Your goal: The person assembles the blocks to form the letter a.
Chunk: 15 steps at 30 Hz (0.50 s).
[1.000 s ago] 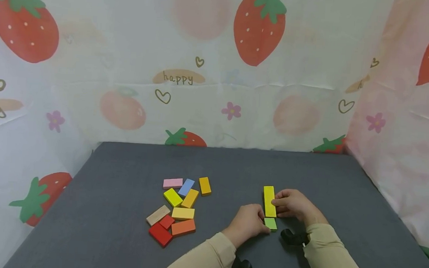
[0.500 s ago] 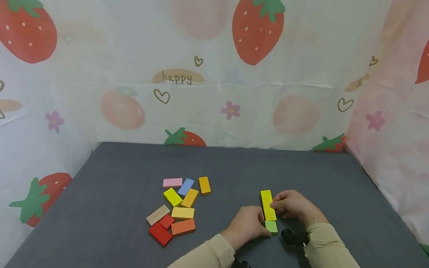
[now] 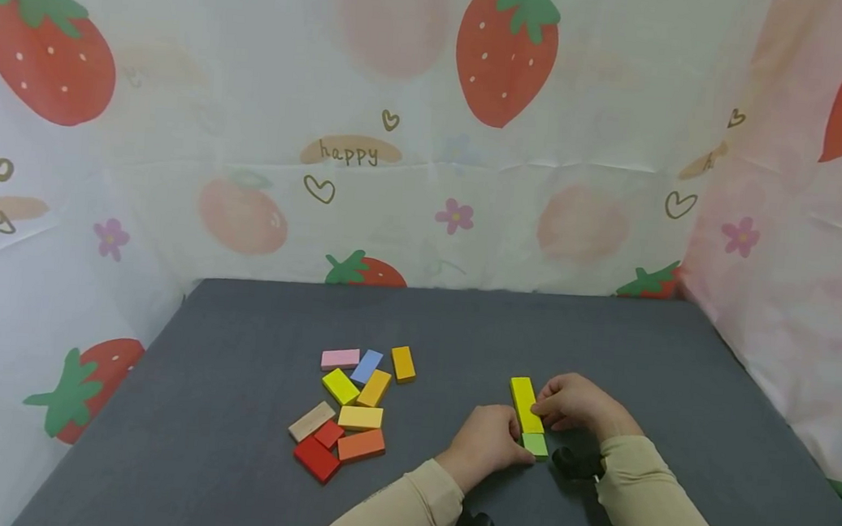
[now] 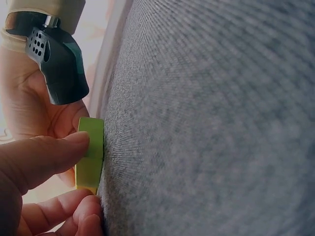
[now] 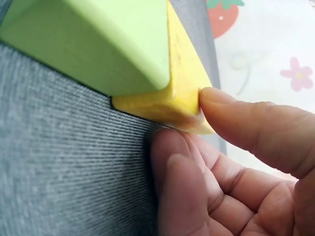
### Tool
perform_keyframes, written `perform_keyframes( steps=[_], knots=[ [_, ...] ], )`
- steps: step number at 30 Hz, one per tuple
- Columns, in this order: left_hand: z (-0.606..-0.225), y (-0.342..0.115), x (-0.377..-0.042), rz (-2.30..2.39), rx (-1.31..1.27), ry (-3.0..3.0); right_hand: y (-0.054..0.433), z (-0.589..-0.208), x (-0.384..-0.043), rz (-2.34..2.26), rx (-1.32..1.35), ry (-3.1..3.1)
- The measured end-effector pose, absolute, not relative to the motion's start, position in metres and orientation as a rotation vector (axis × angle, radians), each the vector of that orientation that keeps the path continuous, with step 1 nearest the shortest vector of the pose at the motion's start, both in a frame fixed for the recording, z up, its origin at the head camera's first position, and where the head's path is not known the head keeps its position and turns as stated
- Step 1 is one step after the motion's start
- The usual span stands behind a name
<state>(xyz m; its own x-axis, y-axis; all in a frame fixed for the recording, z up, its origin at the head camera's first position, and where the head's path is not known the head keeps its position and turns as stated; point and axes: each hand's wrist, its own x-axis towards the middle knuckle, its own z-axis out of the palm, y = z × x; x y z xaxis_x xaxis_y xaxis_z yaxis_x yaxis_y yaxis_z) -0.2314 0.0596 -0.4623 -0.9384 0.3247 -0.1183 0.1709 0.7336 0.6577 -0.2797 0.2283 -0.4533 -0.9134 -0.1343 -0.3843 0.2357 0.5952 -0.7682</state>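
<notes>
A long yellow block (image 3: pixel 525 401) lies on the grey tabletop, its far end slanting slightly left. Against its near end sits a smaller light green block (image 3: pixel 535 445); the two touch in the right wrist view. My left hand (image 3: pixel 485 440) holds the green block from the left and front, the thumb (image 4: pixel 64 150) pressing on it and the fingers curled by the yellow end. From the right, my right hand (image 3: pixel 580 404) grips the yellow block, thumb (image 5: pixel 246 118) on one face and curled fingers low beside it. The left fingertips are partly hidden in the head view.
Left of my hands lies a loose group of coloured blocks: pink (image 3: pixel 340 359), blue (image 3: pixel 366 367), orange (image 3: pixel 361 446), red (image 3: pixel 317 459), wooden (image 3: pixel 311 421) and several yellowish ones. A strawberry-printed cloth (image 3: pixel 430 133) walls the table's back and sides. Black wrist cameras (image 3: pixel 574 464) hang under both wrists.
The yellow block has come slightly nearer to me and turned a little, its far end shifting left. The green block has moved slightly right and nearer, with both hands staying on the blocks.
</notes>
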Motion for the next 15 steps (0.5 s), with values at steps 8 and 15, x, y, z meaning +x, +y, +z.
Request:
perform_keyframes(
  steps=[8,15],
  knots=[
    [-0.4632,0.0596,-0.2301,0.998,0.401,2.715,0.2286,-0.4569,-0.2799,-1.282,0.112,2.341],
    [-0.4628,0.0597,-0.2308,0.991,0.411,2.72,0.2293,-0.4565,-0.2798,-1.276,0.108,2.343]
  ],
)
